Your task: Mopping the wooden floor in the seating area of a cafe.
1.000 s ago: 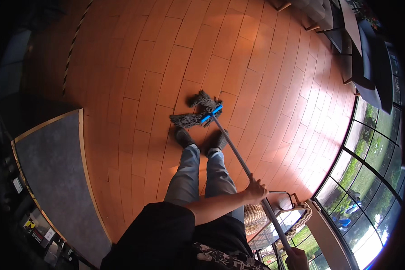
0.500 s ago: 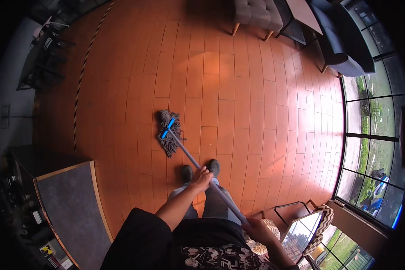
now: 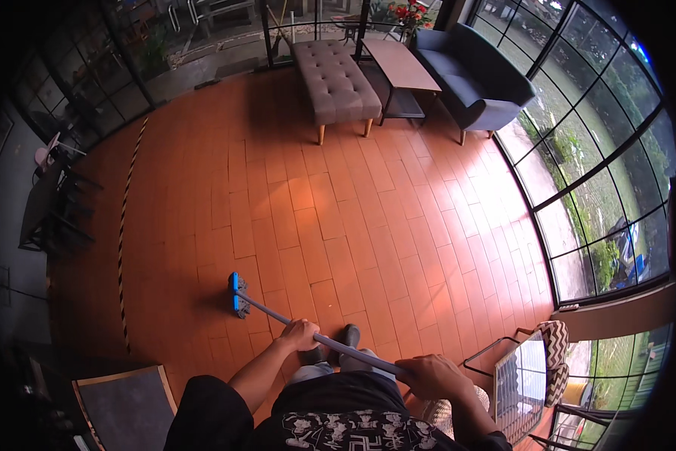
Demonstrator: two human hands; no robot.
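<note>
A mop (image 3: 238, 295) with a blue clamp and grey strands is out in front of me, left of my feet; whether its head touches the floor I cannot tell. Its grey handle slants from the head up toward my right side. My left hand (image 3: 300, 335) is wrapped round the lower part of the handle, above my shoes. Near the handle's upper end, my right hand (image 3: 432, 376) grips it beside my right hip.
Orange-brown floor tiles (image 3: 293, 225) spread ahead. Beyond them stand a tufted bench (image 3: 338, 79), a low table (image 3: 402, 64) and a dark sofa (image 3: 473, 79). A striped tape line (image 3: 121, 240) runs along the left. A glass-topped table (image 3: 522, 383) and dark-framed board (image 3: 127, 406) flank me.
The view has tilted up, bringing in the bench, sofa and windows. The mop head has shifted left, its strands bunched more narrowly. My right hand has come up, and both hands keep their grip.
</note>
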